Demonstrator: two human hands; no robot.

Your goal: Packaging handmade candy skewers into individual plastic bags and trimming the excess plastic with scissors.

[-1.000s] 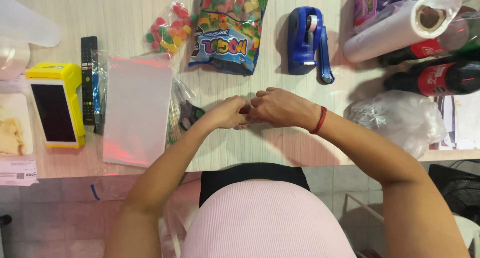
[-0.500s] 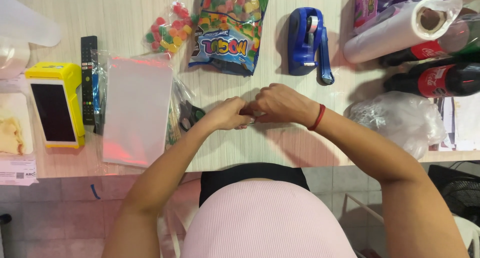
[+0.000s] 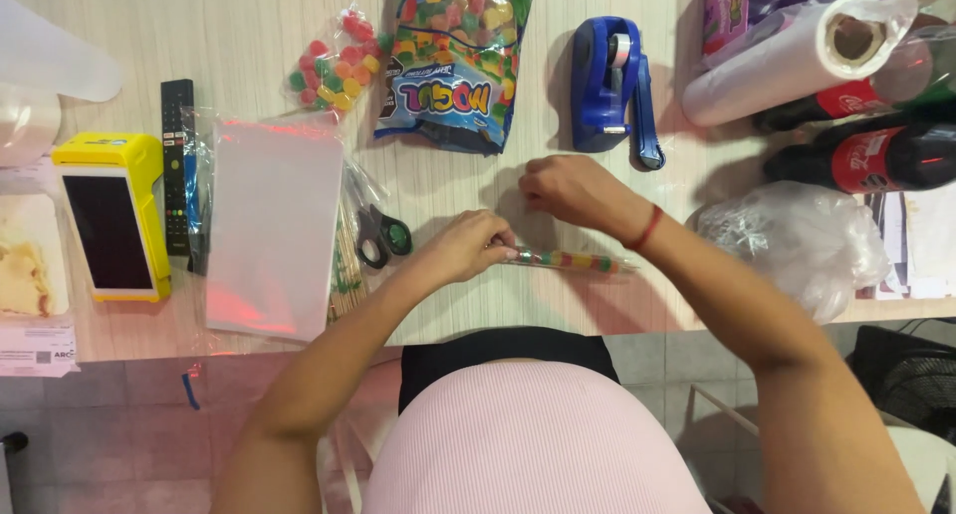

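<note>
A slim clear sleeve of coloured gumdrops (image 3: 568,261) is seen lying flat and lengthwise on the pale wooden desk (image 3: 249,36); its left end is covered, its right end tapers.

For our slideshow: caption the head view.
Left hand holds a candy skewer on the table; right hand hovers above.

On the desk (image 3: 498,305), the left hand (image 3: 463,247) pinches one end of a slim candy skewer (image 3: 568,261) wrapped in clear film. The right hand (image 3: 573,187) hovers just beyond it, fingers curled, near the blue tape dispenser (image 3: 609,86). Scissors (image 3: 380,237) lie to the left.
</note>
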